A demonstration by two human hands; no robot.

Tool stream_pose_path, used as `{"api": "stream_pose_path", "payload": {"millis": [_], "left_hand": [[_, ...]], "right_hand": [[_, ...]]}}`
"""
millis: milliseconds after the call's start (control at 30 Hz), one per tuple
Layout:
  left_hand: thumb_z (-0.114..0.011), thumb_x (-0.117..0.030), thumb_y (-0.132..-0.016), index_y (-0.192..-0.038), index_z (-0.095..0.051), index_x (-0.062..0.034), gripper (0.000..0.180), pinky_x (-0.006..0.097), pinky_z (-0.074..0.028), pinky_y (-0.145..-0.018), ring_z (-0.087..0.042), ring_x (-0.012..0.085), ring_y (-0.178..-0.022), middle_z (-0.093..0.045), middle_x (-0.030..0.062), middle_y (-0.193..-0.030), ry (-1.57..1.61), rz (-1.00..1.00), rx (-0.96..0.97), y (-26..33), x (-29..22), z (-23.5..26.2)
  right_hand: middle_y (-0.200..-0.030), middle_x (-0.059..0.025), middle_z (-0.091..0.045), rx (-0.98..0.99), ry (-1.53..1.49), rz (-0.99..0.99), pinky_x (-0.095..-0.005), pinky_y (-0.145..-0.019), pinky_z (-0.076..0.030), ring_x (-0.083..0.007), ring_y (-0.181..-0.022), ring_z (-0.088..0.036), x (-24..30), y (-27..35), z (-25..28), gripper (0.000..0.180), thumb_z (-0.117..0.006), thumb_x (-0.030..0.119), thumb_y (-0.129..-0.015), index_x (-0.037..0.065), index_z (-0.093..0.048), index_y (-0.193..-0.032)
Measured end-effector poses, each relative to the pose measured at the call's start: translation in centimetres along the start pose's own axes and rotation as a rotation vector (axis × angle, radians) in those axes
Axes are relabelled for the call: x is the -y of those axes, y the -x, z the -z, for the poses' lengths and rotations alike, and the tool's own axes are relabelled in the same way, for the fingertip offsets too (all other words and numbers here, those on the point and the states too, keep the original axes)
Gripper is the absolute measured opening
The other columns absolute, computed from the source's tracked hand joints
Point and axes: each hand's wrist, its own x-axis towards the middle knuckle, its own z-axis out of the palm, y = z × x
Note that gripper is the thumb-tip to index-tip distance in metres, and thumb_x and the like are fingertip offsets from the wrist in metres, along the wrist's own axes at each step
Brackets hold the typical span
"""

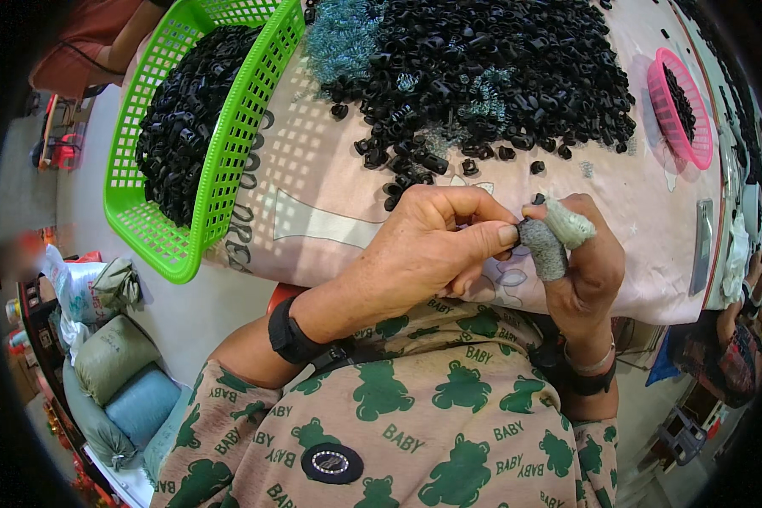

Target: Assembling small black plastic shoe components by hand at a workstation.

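My left hand [415,245] pinches a small black plastic cord-lock part between thumb and index finger, mostly hidden by the fingertips. Facing it, my right hand [591,275] is closed, with grey wrapping [543,252] on the thumb and pale wrapping [569,223] on a finger. A small black plastic piece [538,200] shows at its fingertips. Both hands meet above the near edge of the cloth-covered table [330,182]. Beyond them spreads a large heap of black plastic cord-lock parts [499,68], with thin metal springs [343,42] piled at its left and scattered through it.
A green plastic basket [216,161] full of black parts stands at the table's left. At the right is a pink basket [659,93] with more black parts. Stuffed sacks [114,356] lie to the lower left. Other people are partly visible at both sides.
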Motion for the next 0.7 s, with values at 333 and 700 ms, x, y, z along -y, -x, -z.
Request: {"api": "stream_pose_path", "payload": {"millis": [333,700], "left_hand": [[-0.063,-0.014,-0.089,-0.093,-0.063,0.0004,0.015,0.016,-0.033,-0.040,-0.045,0.0024,-0.045,-0.055,-0.0016,-0.061,-0.005,0.050,-0.021,0.1,-0.6,-0.2],[-0.065,-0.013,-0.086,-0.091,-0.066,-0.0019,0.012,0.016,-0.032,-0.046,-0.043,0.0012,-0.054,-0.056,-0.0039,-0.067,-0.050,-0.001,-0.121,-0.1,-0.2,-0.5]], "right_hand": [[-0.086,-0.0127,-0.058,0.030,0.174,0.218,-0.0322,-0.058,-0.045,-0.0257,-0.072,-0.055,-0.9,0.3,-0.4,0.047,-0.071,-0.001,-0.059,-0.006,-0.061,-0.105],[-0.085,-0.0108,-0.055,-0.091,0.272,0.193,-0.0318,-0.057,-0.044,-0.0242,-0.071,-0.054,-0.9,0.5,-1.9,0.050,-0.074,-0.002,-0.056,-0.004,-0.062,-0.104]]}}
